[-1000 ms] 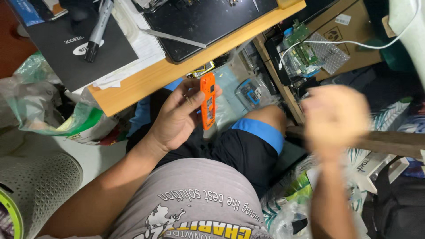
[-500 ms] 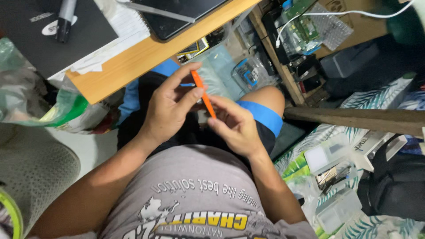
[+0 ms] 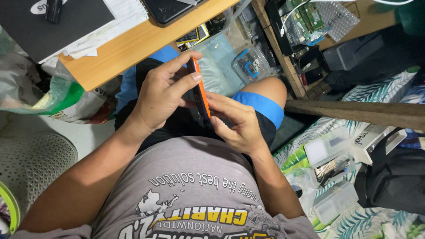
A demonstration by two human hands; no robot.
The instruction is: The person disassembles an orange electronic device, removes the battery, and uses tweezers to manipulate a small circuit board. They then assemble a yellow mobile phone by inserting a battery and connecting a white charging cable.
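Wooden desk (image 3: pixel 133 42), clear plastic boxes (image 3: pixel 332 177), perhaps circuit board (image 3: pixel 307 17).

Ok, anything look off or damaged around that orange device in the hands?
No damage shows on the orange device; left hand and right hand grip it edge-on. Oddest nearby: papers overhang the desk edge.

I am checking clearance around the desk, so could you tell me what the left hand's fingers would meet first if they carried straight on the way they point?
The left hand grips a slim orange-edged device. Its fingers point up-right, so they would probably first meet the clear plastic bags below the wooden desk edge, though depth is unclear.
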